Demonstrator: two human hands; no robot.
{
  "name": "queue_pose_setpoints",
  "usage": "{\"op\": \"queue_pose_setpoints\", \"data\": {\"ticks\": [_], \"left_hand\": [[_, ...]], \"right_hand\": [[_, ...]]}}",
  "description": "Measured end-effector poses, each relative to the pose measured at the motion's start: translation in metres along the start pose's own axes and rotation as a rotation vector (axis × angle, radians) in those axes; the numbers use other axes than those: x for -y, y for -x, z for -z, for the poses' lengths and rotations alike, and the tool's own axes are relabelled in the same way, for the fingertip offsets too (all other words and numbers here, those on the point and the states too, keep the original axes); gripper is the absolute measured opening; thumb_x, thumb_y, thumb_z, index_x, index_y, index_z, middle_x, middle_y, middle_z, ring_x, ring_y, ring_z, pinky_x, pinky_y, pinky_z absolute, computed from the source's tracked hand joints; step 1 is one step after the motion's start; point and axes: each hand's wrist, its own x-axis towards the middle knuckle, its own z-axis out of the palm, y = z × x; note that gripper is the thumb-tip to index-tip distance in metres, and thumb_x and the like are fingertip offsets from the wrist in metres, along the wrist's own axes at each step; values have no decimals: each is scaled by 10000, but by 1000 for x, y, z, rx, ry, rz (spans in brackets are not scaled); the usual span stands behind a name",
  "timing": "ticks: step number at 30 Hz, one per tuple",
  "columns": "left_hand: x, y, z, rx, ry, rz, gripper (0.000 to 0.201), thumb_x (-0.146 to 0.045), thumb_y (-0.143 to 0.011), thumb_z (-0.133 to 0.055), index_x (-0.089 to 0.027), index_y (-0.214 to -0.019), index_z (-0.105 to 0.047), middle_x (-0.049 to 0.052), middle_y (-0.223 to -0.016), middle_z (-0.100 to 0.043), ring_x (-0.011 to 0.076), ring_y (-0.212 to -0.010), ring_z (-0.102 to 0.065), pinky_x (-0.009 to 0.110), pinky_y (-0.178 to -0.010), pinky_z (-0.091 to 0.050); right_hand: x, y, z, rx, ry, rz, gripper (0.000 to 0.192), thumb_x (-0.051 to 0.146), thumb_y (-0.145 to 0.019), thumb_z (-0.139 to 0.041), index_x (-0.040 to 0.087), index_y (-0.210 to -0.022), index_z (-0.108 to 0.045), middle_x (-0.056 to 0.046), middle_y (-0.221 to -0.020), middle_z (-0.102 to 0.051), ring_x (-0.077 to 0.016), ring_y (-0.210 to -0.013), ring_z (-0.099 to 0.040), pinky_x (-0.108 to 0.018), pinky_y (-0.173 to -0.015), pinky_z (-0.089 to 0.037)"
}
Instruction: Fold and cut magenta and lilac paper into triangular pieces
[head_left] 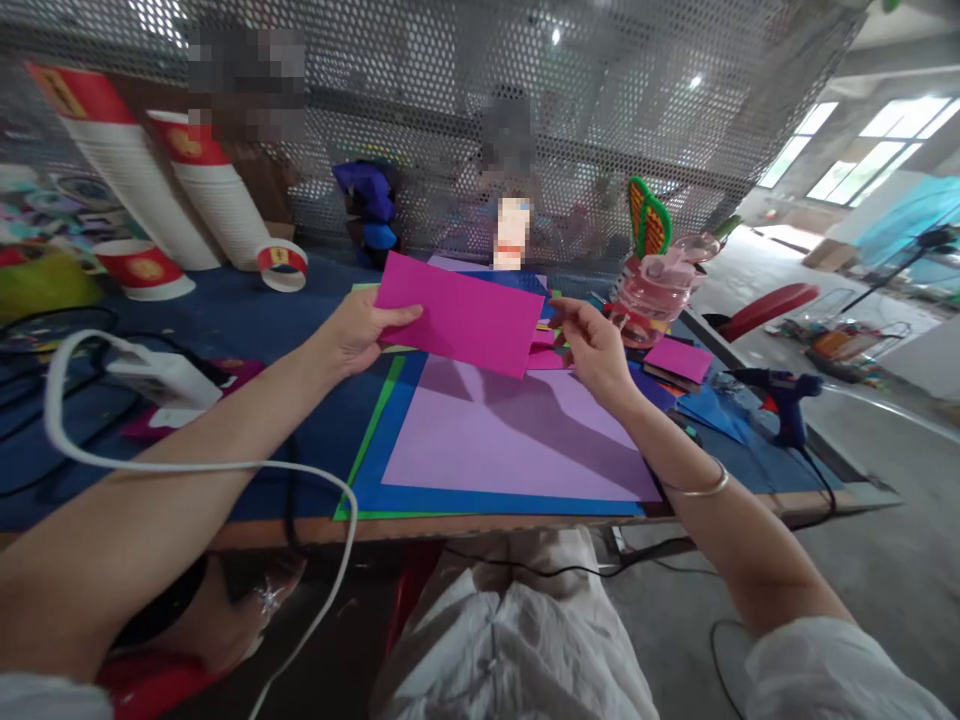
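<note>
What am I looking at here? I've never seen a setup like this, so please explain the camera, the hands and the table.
There's no machine: a person works with two bare hands. The single picture comes from a camera worn on the head, looking forward and down.

The left hand holds a magenta sheet by one end, thumb on top. The right hand is close to the other end; whether it touches is unclear.

On the blue-topped table, a lilac sheet lies over a blue sheet, with a green sheet showing beneath. Stacked paper cups stand at left; what looks like a glue gun is at right.
</note>
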Motion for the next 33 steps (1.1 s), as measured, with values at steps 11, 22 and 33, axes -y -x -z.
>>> {"op": "queue_pose_setpoints", "data": {"ticks": [11, 22, 33], "left_hand": [[2, -2, 3, -15, 31, -42, 437, -184, -528, -998, -136, -914, -798, 59, -875, -824, 232, -775, -764, 427, -829, -665], [2, -1, 3, 8, 32, -42, 349, -145, -614, -957, -165, -922, -794, 11, -866, -817, 199, -775, -751, 338, -751, -644], [-3, 5, -3, 20, 31, -26, 340, -377, -689, -935, -166, -909, -785, 54, -840, -816, 230, -748, -781, 313, -675, -642]], "right_hand": [[-1, 10, -19, 37, -56, -57, 328, 444, -959, -560, 216, -1193, -596, -48, -939, -704, -139, -727, -613, -215, -501, -443], [7, 14, -24, 142, -111, -140, 417, 615, -932, -572, 211, -1015, -632, -16, -843, -657, -119, -661, -562, -211, -486, -455], [5, 12, -22, 163, -96, -147, 317, 511, -815, -648, 195, -802, -637, 4, -667, -617, -107, -547, -508, -238, -482, -423]]}}
